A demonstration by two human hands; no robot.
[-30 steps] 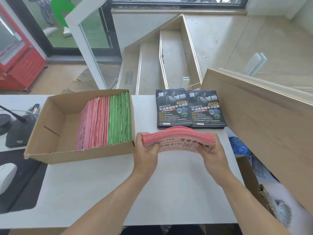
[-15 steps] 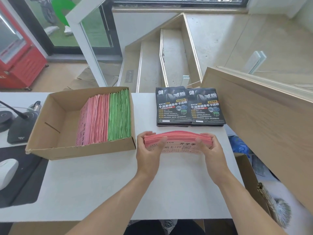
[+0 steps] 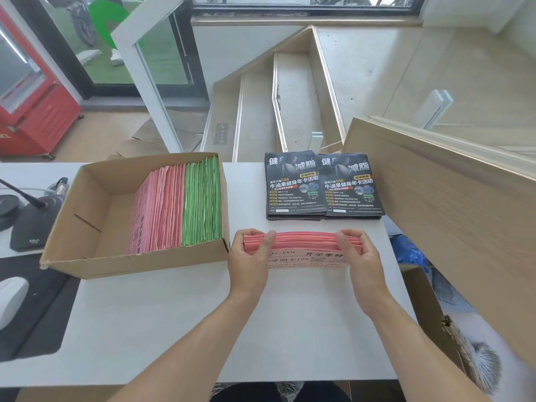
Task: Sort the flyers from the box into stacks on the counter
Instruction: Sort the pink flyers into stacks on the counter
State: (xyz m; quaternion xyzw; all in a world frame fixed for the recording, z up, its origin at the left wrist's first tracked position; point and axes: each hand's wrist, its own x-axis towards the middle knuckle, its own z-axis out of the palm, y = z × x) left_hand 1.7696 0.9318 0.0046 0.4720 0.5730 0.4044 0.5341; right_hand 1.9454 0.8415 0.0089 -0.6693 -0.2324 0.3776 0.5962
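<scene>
A thick stack of pink flyers stands on its long edge on the white counter, printed face toward me. My left hand grips its left end and my right hand grips its right end. An open cardboard box to the left holds more pink flyers and green flyers standing upright. Two stacks of black flyers lie side by side behind the held stack.
A wooden panel rises along the counter's right edge. On the left are a black microphone base, a dark mat and a white mouse. Stairs drop away beyond the counter.
The pink stack, bowed upward a second ago, has been lowered and flattened, its lower edge now on the counter. Both hands moved down with it and kept their grip.
</scene>
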